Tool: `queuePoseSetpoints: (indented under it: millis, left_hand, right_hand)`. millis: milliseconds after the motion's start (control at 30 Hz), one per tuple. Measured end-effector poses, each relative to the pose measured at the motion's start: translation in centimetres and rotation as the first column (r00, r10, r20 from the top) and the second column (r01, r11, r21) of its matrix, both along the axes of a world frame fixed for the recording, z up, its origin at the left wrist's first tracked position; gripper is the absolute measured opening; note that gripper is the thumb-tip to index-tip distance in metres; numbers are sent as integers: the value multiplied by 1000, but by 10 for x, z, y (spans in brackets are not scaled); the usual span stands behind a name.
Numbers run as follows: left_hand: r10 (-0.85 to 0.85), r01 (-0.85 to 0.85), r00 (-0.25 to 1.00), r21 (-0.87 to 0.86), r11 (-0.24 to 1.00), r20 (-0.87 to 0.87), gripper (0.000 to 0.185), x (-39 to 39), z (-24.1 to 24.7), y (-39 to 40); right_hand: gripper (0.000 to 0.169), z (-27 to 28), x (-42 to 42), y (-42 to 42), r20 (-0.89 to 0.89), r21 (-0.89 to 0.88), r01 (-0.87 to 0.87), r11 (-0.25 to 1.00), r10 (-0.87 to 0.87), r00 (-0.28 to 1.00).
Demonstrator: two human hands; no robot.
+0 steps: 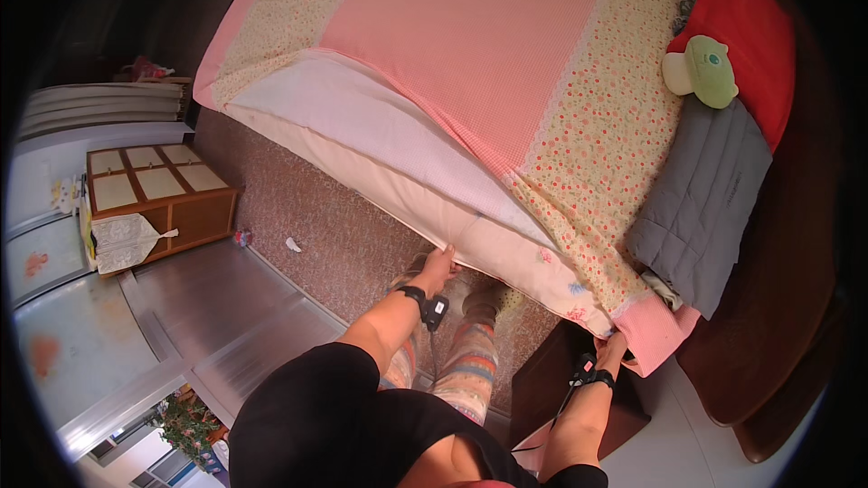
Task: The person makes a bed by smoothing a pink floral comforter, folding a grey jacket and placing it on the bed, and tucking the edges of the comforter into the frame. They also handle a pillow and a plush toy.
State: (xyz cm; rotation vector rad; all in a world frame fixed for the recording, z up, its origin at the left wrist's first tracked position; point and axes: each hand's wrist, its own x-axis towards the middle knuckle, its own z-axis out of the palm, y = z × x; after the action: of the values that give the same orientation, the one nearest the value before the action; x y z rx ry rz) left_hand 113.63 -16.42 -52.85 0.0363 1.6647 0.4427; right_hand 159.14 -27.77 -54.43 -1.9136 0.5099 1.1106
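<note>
My left hand (441,270) pinches the lower edge of a cream floral bed sheet (407,213) along the bed's near side. Further right, my right hand (611,347) grips the same sheet near the bed's corner, its fingers partly hidden by fabric. Folded back over the bed is a pink checked bedspread (468,34) with floral bands. One pink corner of it hangs beside my right hand. Between sheet and bedspread, a pale lilac layer (366,115) lies exposed. Both wrists wear black straps with small devices.
A dark wooden nightstand (563,379) stands close by my right forearm, near the dark headboard (759,352). A grey quilted pillow (698,196), a green plush toy (708,71) and a red cloth (753,34) lie at the bed's head. Leftward stands a wooden cabinet (196,213).
</note>
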Motion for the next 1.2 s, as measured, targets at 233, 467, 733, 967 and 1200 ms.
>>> queuePoseSetpoints:
  millis: [233,467,733,967,1200]
  left_hand:
    - [-893,891,415,278,360,-174,35,-49,69,87]
    - [-193,958,-218,-172,-229,-957,59,-75,94,210]
    - [-280,886,-453,-392,-249,-846,58,-111,61,258]
    - [-424,887,-403,-233,-398,-811,37,-152,94,217]
    - [-417,819,-410,-126,-559,-812,21,-206,78,67]
  right_hand:
    - [41,108,-100,65,-30,-98,-774,625,776,630]
    - [56,118,-222,193,722,-468,-882,59,601,-343]
    - [52,70,-219,193,425,-697,-706,-128,719,-550]
    - [12,84,-208,142,497,-557,-805,-203,696,-519]
    - [22,79,-209,59,-2,-362,-642,-676,689,-724]
